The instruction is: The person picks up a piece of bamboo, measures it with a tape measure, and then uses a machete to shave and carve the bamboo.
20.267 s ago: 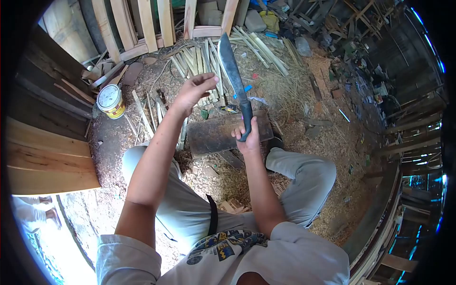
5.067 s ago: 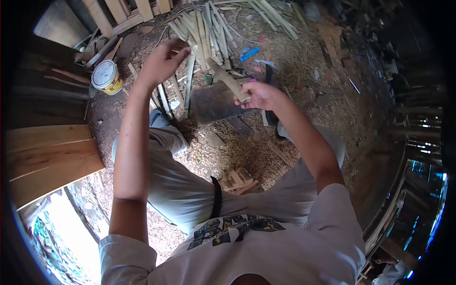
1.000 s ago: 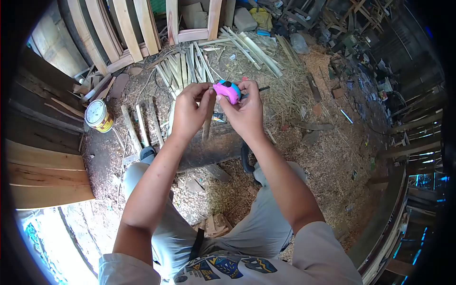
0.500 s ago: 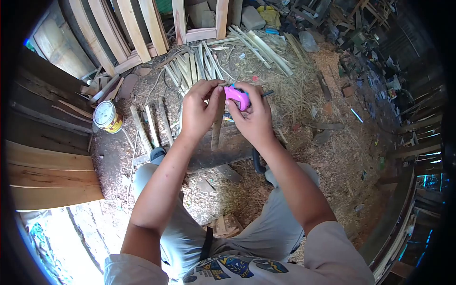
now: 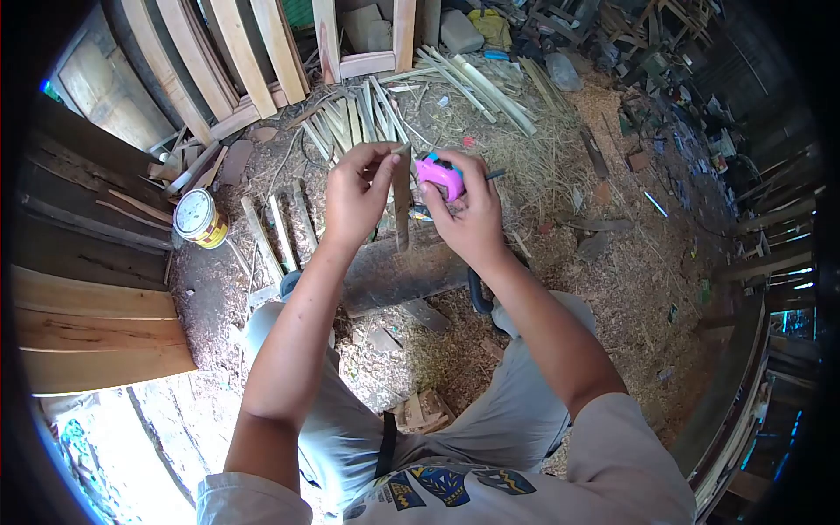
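Observation:
My left hand (image 5: 360,194) is closed around the upper end of a narrow wooden strip (image 5: 402,203), which hangs down from the fingertips. In my right hand (image 5: 466,207) is a pink tape measure (image 5: 441,177), its case facing the strip with a small gap between them. A thin dark stick-like item (image 5: 496,173) pokes out beyond the right fingers. Below both hands, a dark wooden block (image 5: 407,272) lies between my feet.
A white and yellow bucket (image 5: 200,218) stands at the left. Pale wood strips (image 5: 357,120) lie ahead, with wooden frames (image 5: 249,66) behind them. Loose slats (image 5: 282,231) rest left of the block. Shavings and straw cover the floor; clutter fills the back right.
My hands have moved slightly apart, and the tape measure now sits away from the top of the strip. The strip hangs more upright and a little lower.

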`<state>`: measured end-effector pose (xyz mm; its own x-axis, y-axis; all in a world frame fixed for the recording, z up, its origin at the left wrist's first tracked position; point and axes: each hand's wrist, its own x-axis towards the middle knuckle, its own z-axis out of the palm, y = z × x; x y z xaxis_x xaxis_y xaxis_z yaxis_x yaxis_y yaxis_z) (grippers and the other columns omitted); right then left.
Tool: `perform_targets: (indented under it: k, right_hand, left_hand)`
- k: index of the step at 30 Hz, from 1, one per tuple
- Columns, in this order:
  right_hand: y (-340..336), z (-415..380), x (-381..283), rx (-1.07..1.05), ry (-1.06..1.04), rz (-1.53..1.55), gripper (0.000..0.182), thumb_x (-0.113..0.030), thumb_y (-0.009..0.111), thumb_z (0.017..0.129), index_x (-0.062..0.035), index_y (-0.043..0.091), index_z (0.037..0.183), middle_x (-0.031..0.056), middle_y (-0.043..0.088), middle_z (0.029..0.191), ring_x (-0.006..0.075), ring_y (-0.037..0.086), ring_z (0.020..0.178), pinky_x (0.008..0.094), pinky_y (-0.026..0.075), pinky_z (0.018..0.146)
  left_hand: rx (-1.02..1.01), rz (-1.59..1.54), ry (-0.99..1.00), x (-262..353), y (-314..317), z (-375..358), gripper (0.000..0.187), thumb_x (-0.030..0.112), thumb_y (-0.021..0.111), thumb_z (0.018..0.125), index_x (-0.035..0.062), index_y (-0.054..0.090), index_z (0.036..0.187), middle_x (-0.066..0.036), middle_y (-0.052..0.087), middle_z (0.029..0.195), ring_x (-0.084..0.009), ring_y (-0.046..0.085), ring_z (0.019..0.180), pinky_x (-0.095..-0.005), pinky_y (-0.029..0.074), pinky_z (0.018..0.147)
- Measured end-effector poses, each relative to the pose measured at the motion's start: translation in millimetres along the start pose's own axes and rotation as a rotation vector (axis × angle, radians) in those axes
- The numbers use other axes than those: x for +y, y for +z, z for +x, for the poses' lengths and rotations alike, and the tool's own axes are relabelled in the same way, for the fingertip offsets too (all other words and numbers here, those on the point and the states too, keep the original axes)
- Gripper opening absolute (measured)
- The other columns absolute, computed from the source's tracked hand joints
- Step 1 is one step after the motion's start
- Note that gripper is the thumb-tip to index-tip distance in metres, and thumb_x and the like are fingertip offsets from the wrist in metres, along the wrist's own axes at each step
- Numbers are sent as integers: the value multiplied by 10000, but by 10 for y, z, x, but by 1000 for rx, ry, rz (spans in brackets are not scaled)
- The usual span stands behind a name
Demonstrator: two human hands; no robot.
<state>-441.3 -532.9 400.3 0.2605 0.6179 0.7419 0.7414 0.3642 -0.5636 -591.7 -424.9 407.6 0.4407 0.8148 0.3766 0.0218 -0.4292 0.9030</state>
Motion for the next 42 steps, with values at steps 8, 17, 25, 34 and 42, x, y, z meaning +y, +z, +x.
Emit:
perform_targets:
  k: [8,17,25,34,42]
  right_hand:
    - [-20,4,49,-78,92,37,421,-135,764,897,-79,559,1260,192,634,1134,414,655,1000,450,537,834]
    - [4,-23,17,-138,163,78,383,-126,764,891,-51,566,1210,194,640,1100,414,664,969,456,540,813]
    - [-28,-1,-4,-145,192,7,323,-100,747,891,-33,571,1153,200,651,1066,425,672,944,461,543,796]
    - [-14,-66,93,-256,273,11,325,-85,741,869,-42,516,1100,230,632,1037,464,639,988,514,520,798]
    - [-30,-96,154,-437,442,-38,411,-124,794,823,-45,475,1071,205,663,981,452,662,966,487,521,780]
  left_hand:
    - [-42,21,-7,108,72,-78,170,55,685,998,-26,715,1145,-75,747,972,-87,686,868,-254,545,768]
    - [-46,-178,-119,-90,73,-60,167,16,693,984,-51,704,1136,-59,747,971,-80,684,889,-238,551,804]
    - [-29,-130,-156,-131,171,-120,164,32,709,979,-49,701,1121,-66,751,958,-88,689,883,-246,555,804]
    - [-26,-19,-125,-268,227,-211,112,14,713,951,-27,710,1055,-101,749,917,-125,712,839,-273,573,718]
    - [-51,14,-109,-502,243,-262,106,-32,685,934,-26,706,1038,-99,737,892,-157,716,815,-310,570,715]
